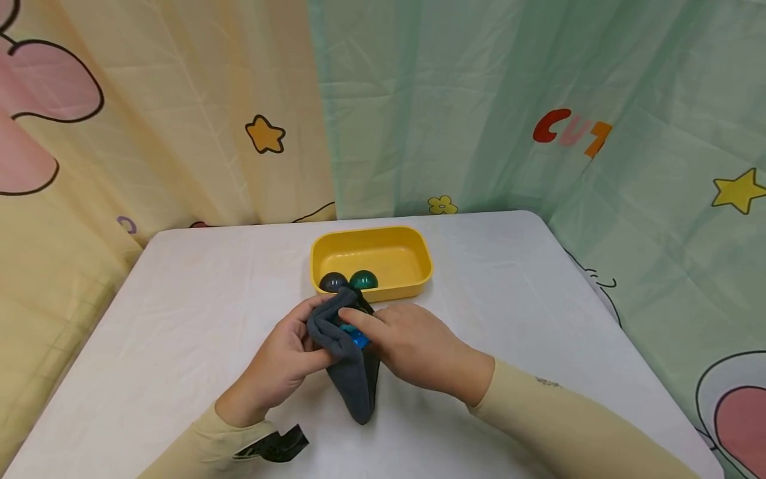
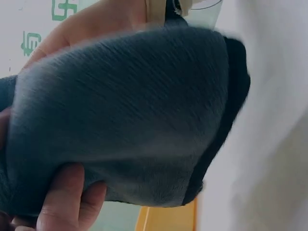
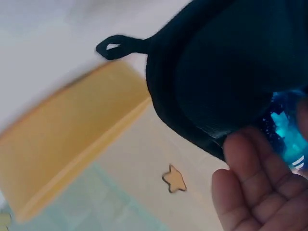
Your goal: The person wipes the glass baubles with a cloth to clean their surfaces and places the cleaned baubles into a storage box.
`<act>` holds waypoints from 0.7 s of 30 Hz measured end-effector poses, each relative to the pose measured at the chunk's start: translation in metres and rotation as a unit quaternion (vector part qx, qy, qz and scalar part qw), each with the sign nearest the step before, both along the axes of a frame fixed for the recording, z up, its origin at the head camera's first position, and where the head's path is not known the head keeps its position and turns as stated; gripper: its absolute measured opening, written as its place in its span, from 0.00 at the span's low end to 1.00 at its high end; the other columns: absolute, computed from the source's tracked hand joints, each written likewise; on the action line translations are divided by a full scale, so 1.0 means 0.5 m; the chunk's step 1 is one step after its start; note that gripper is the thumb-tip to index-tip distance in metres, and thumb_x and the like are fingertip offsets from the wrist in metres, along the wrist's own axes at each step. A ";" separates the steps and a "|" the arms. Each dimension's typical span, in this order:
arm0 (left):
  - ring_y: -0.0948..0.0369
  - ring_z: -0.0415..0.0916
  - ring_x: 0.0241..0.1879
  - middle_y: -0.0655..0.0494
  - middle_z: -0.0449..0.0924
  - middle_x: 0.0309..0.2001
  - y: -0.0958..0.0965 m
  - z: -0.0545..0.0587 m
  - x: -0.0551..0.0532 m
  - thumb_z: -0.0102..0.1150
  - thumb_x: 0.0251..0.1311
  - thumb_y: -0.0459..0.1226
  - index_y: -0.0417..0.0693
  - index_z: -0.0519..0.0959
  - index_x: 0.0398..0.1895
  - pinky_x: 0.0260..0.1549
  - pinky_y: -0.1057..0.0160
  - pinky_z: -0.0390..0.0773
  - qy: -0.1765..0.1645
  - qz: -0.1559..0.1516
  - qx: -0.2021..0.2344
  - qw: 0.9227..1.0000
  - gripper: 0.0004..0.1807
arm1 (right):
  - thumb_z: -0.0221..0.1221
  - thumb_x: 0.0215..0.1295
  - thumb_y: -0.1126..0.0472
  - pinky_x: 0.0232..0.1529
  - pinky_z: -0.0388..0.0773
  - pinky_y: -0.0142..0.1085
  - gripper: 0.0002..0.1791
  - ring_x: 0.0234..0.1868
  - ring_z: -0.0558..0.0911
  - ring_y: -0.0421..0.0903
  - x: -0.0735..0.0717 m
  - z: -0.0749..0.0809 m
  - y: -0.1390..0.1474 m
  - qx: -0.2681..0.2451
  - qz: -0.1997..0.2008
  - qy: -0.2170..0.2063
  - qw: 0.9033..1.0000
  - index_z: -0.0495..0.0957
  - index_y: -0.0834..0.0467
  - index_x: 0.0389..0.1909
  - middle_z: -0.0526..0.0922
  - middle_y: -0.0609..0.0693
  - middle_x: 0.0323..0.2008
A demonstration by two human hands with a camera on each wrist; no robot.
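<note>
A dark grey cloth [image 1: 353,386] with a black edge hangs folded between both hands above the table. My left hand [image 1: 278,362] grips it from the left, fingers on its outer side; in the left wrist view the cloth [image 2: 125,115] covers most of that hand. A glossy blue ball [image 1: 357,336] shows in the fold. My right hand [image 1: 419,346] holds the ball from the right, a finger lying over it at the cloth's opening. In the right wrist view the ball [image 3: 286,127] sits beside the fingers, partly hidden, and a hanging loop [image 3: 122,45] sticks out from the edge.
Just beyond the hands, a yellow tray [image 1: 389,256] stands on the white table [image 1: 509,286]. Inside it, at the near left, lie a dark ball [image 1: 332,281] and a green ball [image 1: 363,279]. Printed curtains [image 1: 419,100] hang behind the table.
</note>
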State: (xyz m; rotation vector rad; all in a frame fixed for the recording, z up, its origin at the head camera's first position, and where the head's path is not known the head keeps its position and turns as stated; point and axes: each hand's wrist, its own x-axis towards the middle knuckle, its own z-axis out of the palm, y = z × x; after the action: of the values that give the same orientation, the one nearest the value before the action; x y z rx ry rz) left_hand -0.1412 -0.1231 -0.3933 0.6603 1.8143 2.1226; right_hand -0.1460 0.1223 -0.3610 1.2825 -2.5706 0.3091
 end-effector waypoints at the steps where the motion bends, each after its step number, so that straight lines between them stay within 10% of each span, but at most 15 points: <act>1: 0.64 0.79 0.64 0.47 0.72 0.71 0.000 0.001 0.001 0.64 0.64 0.21 0.33 0.58 0.77 0.59 0.65 0.84 0.002 -0.002 0.000 1.000 0.40 | 0.69 0.71 0.53 0.37 0.83 0.32 0.36 0.30 0.81 0.41 0.000 0.003 -0.001 -0.007 -0.008 -0.039 0.999 0.66 0.55 0.74 0.85 0.45 0.30; 3: 0.64 0.80 0.64 0.45 0.71 0.72 0.001 0.002 0.001 0.64 0.64 0.21 0.33 0.59 0.77 0.58 0.65 0.84 0.008 -0.004 -0.002 1.000 0.39 | 0.66 0.74 0.52 0.33 0.81 0.31 0.34 0.27 0.79 0.40 -0.001 0.005 -0.002 -0.032 -0.030 -0.141 0.989 0.65 0.59 0.73 0.84 0.45 0.29; 6: 0.63 0.81 0.63 0.40 0.71 0.72 0.004 -0.001 0.002 0.65 0.63 0.20 0.33 0.60 0.76 0.57 0.65 0.84 0.013 -0.008 -0.007 1.000 0.39 | 0.60 0.79 0.50 0.27 0.75 0.30 0.28 0.24 0.75 0.38 -0.002 0.001 -0.006 -0.096 -0.072 -0.291 0.949 0.68 0.63 0.67 0.80 0.44 0.25; 10: 0.62 0.83 0.59 0.36 0.74 0.68 0.008 -0.010 0.005 0.66 0.61 0.20 0.33 0.62 0.74 0.55 0.65 0.86 0.003 -0.012 -0.018 1.000 0.38 | 0.53 0.82 0.47 0.24 0.71 0.30 0.18 0.23 0.74 0.38 -0.001 -0.014 -0.013 -0.155 -0.116 -0.379 0.905 0.77 0.59 0.46 0.77 0.43 0.22; 13: 0.62 0.83 0.58 0.36 0.75 0.67 0.009 -0.015 0.008 0.68 0.60 0.21 0.35 0.62 0.74 0.55 0.65 0.86 -0.012 -0.009 -0.033 0.999 0.39 | 0.51 0.83 0.45 0.29 0.76 0.32 0.20 0.27 0.78 0.40 0.006 -0.023 -0.018 -0.126 -0.135 -0.353 0.917 0.79 0.57 0.43 0.81 0.47 0.26; 18: 0.62 0.83 0.59 0.37 0.73 0.70 0.006 -0.015 0.007 0.68 0.60 0.22 0.39 0.61 0.76 0.56 0.64 0.85 -0.025 0.000 -0.040 0.999 0.41 | 0.52 0.82 0.46 0.58 0.85 0.41 0.31 0.53 0.86 0.44 0.016 -0.021 -0.022 -0.032 -0.119 -0.261 0.957 0.64 0.59 0.76 0.86 0.53 0.59; 21: 0.63 0.81 0.62 0.40 0.72 0.72 0.001 -0.014 0.004 0.67 0.62 0.23 0.38 0.60 0.77 0.58 0.65 0.84 -0.019 0.004 -0.029 0.999 0.42 | 0.58 0.80 0.51 0.58 0.85 0.40 0.38 0.51 0.86 0.43 0.019 -0.017 -0.017 0.005 -0.075 -0.193 0.978 0.54 0.55 0.83 0.88 0.51 0.56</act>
State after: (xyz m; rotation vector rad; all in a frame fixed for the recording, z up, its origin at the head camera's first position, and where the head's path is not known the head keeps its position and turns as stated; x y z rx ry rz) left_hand -0.1391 -0.1226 -0.4003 0.5944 1.8537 2.0654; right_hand -0.1364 0.1136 -0.3696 1.1122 -2.9741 0.5648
